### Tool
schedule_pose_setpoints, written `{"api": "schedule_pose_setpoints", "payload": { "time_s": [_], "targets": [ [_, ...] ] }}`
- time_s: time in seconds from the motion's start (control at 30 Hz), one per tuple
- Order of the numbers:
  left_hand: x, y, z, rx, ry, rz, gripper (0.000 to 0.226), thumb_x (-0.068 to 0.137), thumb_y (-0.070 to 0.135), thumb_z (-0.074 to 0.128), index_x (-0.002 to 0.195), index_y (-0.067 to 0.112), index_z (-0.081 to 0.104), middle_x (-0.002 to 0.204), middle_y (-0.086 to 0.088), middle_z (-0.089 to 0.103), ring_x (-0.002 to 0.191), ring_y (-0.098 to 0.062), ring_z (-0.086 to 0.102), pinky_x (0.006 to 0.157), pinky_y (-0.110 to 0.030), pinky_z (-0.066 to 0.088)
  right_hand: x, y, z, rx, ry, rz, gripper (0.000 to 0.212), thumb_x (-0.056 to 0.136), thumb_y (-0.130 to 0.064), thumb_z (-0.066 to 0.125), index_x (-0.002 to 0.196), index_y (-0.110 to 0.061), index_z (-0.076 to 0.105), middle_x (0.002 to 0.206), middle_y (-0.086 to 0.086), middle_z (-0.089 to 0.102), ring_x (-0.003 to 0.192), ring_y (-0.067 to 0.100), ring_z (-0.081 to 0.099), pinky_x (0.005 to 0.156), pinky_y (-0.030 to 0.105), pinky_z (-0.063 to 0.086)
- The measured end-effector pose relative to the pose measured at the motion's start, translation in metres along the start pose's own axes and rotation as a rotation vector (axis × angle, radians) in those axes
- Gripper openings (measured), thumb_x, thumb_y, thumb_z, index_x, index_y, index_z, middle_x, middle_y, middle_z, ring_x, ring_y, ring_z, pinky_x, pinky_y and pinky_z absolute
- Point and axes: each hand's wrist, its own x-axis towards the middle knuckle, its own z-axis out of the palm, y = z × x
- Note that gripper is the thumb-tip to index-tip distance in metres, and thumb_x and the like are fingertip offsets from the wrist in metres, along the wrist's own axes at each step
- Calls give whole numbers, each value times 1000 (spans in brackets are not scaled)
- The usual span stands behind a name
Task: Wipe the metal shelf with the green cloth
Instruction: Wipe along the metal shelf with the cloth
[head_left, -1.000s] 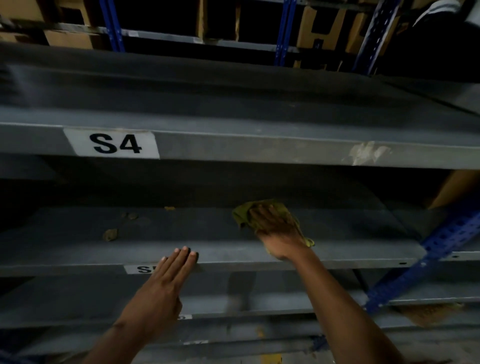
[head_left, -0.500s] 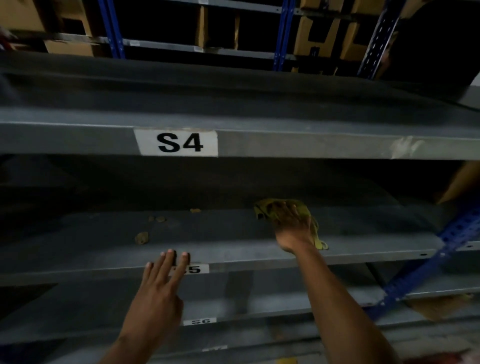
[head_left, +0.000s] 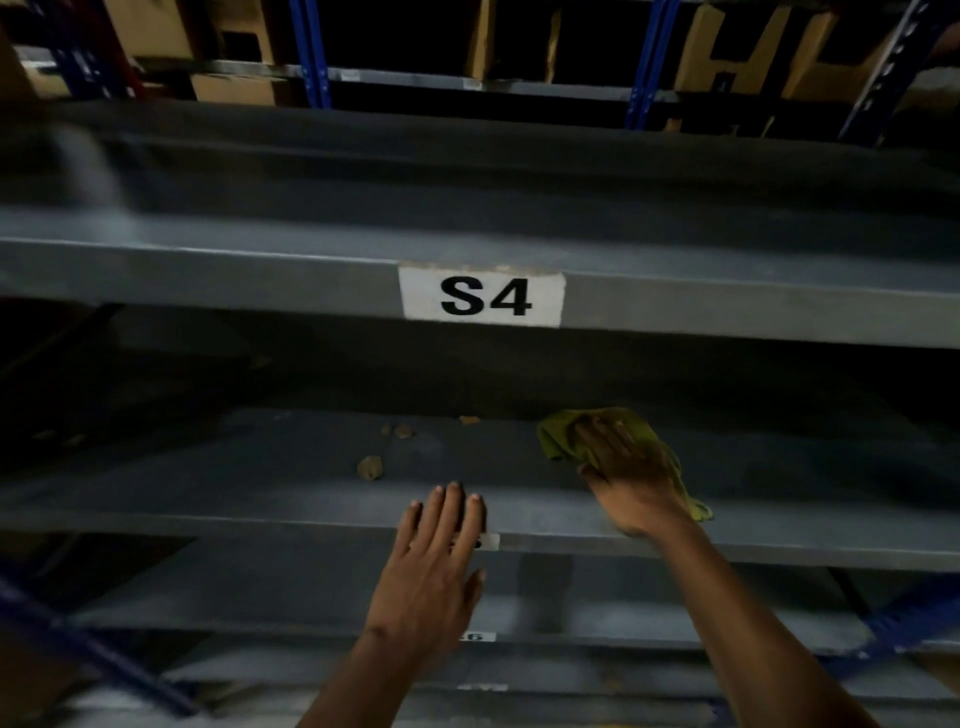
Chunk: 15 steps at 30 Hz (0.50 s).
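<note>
Right hand (head_left: 626, 467) pressing flat on the green cloth (head_left: 558, 439), now sliding it left along the metal shelf (head_left: 260, 467), nearing the brown crumbs (head_left: 370, 467). Left hand (head_left: 434, 566), fingers straight, holding nothing, bracing on the shelf's front edge. Crumbs still to clear.

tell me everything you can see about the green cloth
The green cloth is yellowish green, soft fabric by its look, crumpled rather than folded. It lies on the grey metal shelf below the one labelled S4, toward the right. The right hand rests on top, fingers spread, covering its middle. A bunched lobe sticks out left of the fingers, and a thin tail trails out near the shelf's front edge beside the wrist. The left hand does not touch it.
</note>
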Motion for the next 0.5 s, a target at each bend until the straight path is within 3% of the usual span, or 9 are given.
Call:
{"api": "schedule_pose_setpoints", "payload": {
  "time_s": [0.07, 0.2, 0.27, 0.37, 0.5],
  "targets": [
    [1, 0, 1, -8, 26, 16, 74, 88, 50, 47, 147, 10, 30, 149, -18, 38, 137, -34, 36, 109, -48, 17, 8, 1, -3, -9, 1, -26, 73, 84, -61, 13, 153, -35, 13, 162, -12, 12, 149, 12, 6, 119, 45, 13],
    [8, -33, 4, 107, 79, 200, 59, 93, 36, 43, 146, 11, 33, 143, -18, 47, 131, -33, 45, 113, -49, 29, 26, -4, -9, 44, -2, -26, 57, 99, -40, 39, 152, -35, 18, 160, -13, 15, 149, 13, 9, 121, 41, 11],
    [10, -50, 5, 177, 77, 306, 65, 89, 26, 39, 150, 12, 25, 148, -17, 38, 136, -31, 37, 116, -48, 24, 36, -8, -9, 89, 29, -50, 54, 98, -39, 38, 151, -34, 24, 160, -8, 22, 148, 16, 15, 120, 41, 14],
    [10, -53, 11, 207, 89, 323, 75, 81, 18, 41, 152, 13, 18, 149, -18, 31, 137, -30, 31, 116, -45, 13, 52, -21, -9, 90, 46, -82, 62, 91, -47, 18, 149, -31, 29, 158, -2, 28, 146, 22, 22, 120, 41, 15],
    [9, -50, 14, 158, 31, 275, 85, 80, 19, 55, 154, 16, 12, 152, -17, 31, 140, -30, 31, 116, -46, 22, 64, -51, -9, 71, 84, -173, 51, 97, -34, 37, 147, -28, 36, 156, 3, 32, 144, 28, 27, 120, 43, 16]
  ]
}}
